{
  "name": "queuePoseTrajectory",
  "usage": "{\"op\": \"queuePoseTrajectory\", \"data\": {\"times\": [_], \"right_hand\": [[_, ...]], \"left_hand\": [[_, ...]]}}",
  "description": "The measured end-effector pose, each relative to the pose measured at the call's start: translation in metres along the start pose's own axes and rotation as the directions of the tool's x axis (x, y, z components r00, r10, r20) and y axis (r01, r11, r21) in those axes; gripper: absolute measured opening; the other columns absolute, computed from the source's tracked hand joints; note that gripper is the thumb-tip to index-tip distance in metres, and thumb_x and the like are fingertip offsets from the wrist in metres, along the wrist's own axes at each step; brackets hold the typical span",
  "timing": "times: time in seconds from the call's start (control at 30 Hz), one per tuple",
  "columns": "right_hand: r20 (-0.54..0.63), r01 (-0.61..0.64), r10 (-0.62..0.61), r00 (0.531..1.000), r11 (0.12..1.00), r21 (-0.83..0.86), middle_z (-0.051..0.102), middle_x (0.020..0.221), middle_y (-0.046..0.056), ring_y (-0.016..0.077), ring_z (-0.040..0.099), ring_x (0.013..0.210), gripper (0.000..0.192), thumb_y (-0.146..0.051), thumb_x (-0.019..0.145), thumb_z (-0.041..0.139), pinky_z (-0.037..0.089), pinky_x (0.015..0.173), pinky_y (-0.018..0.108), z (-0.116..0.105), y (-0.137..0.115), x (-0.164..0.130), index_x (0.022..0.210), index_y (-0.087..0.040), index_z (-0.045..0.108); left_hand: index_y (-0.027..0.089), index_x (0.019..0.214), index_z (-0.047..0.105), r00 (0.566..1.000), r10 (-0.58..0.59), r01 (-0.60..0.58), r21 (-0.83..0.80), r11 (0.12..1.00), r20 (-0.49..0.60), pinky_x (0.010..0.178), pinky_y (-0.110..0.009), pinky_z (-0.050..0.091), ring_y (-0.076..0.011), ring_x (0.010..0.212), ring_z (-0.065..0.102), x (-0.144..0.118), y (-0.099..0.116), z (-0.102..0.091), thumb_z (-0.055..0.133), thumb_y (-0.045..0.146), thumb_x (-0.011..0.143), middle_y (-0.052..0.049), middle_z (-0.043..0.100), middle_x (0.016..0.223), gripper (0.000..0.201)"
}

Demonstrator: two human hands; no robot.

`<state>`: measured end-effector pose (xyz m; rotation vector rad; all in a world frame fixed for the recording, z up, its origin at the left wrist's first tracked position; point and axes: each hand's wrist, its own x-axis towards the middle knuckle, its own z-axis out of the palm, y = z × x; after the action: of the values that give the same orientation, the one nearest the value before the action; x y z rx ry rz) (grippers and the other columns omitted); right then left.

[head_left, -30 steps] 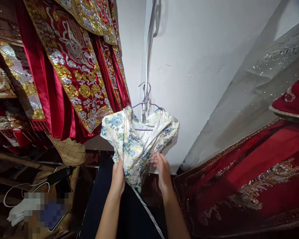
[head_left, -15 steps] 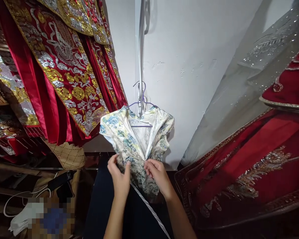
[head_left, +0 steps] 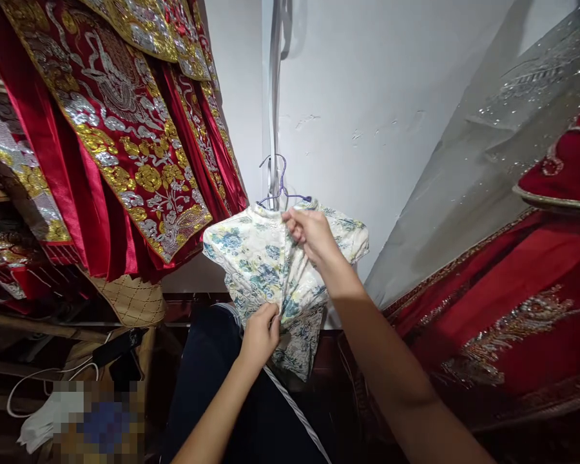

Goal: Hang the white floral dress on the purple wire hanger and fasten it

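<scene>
A small cream garment with blue and green flowers [head_left: 251, 251] hangs on a purple wire hanger [head_left: 281, 185] against a white wall. My left hand [head_left: 261, 332] grips the fabric low down at the waist, bunching it. My right hand [head_left: 309, 233] is raised to the collar area and pinches the fabric near the top opening, just below the hanger hook.
Red velvet garments with gold and silver embroidery [head_left: 120, 135] hang at the left. A red embroidered garment [head_left: 502, 322] and a silvery sheer cloth [head_left: 493, 161] fill the right. A white strap [head_left: 274, 96] runs down the wall. Cables and a bag [head_left: 77, 374] lie at lower left.
My right hand has risen from the garment's waist to its collar, and the open back seam has closed. My left hand stays low on the fabric.
</scene>
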<state>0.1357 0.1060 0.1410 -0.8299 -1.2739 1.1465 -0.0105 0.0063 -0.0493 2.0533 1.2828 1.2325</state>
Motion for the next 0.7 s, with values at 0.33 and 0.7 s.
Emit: {"op": "queuePoseTrajectory", "data": {"times": [0.33, 0.7], "right_hand": [[0.121, 0.177, -0.152, 0.981, 0.956, -0.234, 0.056, 0.052, -0.002, 0.0086, 0.046, 0.045, 0.025, -0.033, 0.091, 0.056, 0.034, 0.045, 0.021, 0.012, -0.01, -0.037, 0.076, -0.016, 0.065], [0.092, 0.087, -0.046, 0.995, 0.857, -0.508, 0.053, 0.05, -0.002, 0.0133, 0.044, 0.045, 0.028, -0.034, 0.086, 0.052, 0.029, 0.048, 0.026, -0.01, 0.078, -0.03, 0.068, -0.018, 0.066]], "left_hand": [[0.021, 0.139, 0.047, 0.914, 0.288, -0.31, -0.036, 0.95, -0.285, 0.087, -0.033, 0.046, -0.0205, 0.093, 0.061, 0.109, 0.06, -0.076, 0.046, 0.029, 0.099, -0.009, 0.065, 0.105, 0.041], [0.016, 0.093, 0.065, 0.755, 0.24, -0.295, 0.011, 0.955, -0.61, 0.084, -0.026, 0.045, -0.0149, 0.088, 0.059, 0.156, 0.058, -0.135, 0.056, 0.028, 0.095, -0.003, 0.066, 0.091, 0.015]]}}
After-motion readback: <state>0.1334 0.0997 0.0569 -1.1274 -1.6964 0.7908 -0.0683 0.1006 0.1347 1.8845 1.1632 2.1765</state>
